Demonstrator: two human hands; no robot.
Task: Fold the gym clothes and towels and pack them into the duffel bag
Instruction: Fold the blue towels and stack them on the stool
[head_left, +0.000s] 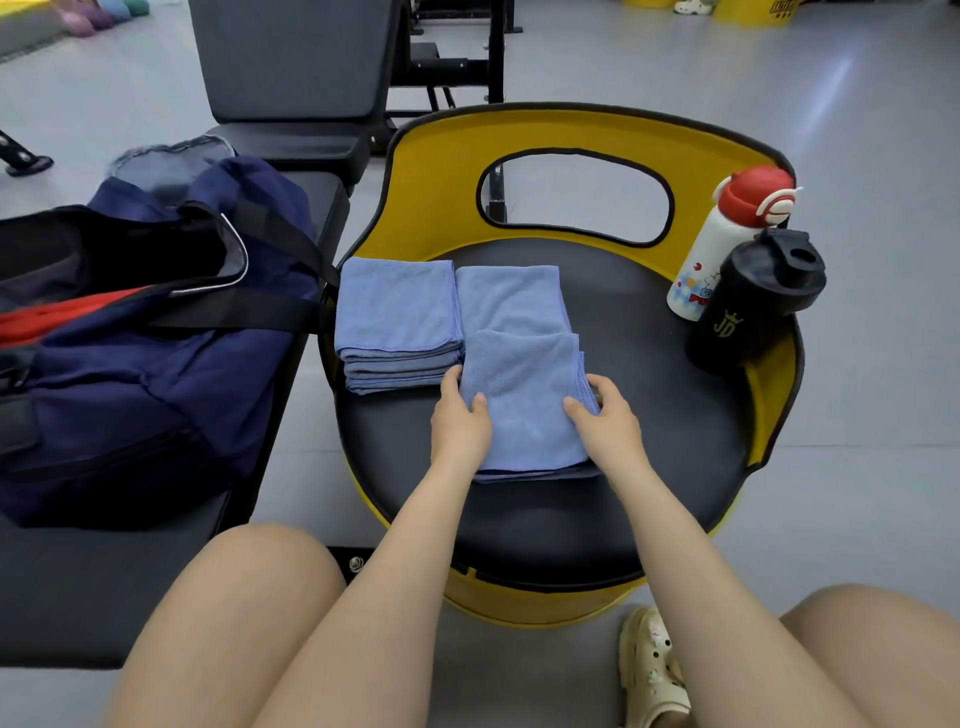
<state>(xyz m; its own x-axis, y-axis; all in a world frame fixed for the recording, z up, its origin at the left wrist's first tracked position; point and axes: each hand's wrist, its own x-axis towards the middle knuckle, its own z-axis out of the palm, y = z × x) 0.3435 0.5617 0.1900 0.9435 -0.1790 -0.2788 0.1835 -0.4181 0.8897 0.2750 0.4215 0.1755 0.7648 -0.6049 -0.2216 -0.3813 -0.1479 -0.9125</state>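
Note:
A blue towel (524, 384) lies partly folded on the black seat (649, 415) of a yellow chair, its near half doubled over the far half. My left hand (460, 415) grips the folded part's left edge, thumb on top. At the right edge my right hand (605, 415) grips the same layer, thumb on top and fingers curled round the side. A stack of folded blue towels (397, 322) sits just left of it. The navy duffel bag (156, 353) stands open on a bench to the left, with red cloth (57, 317) showing inside.
A white bottle with a red cap (727, 244) and a black shaker bottle (753, 301) stand at the seat's right rim. The yellow backrest (571, 130) curves round the far side. A black gym bench (291, 67) stands behind the bag. My knees are below.

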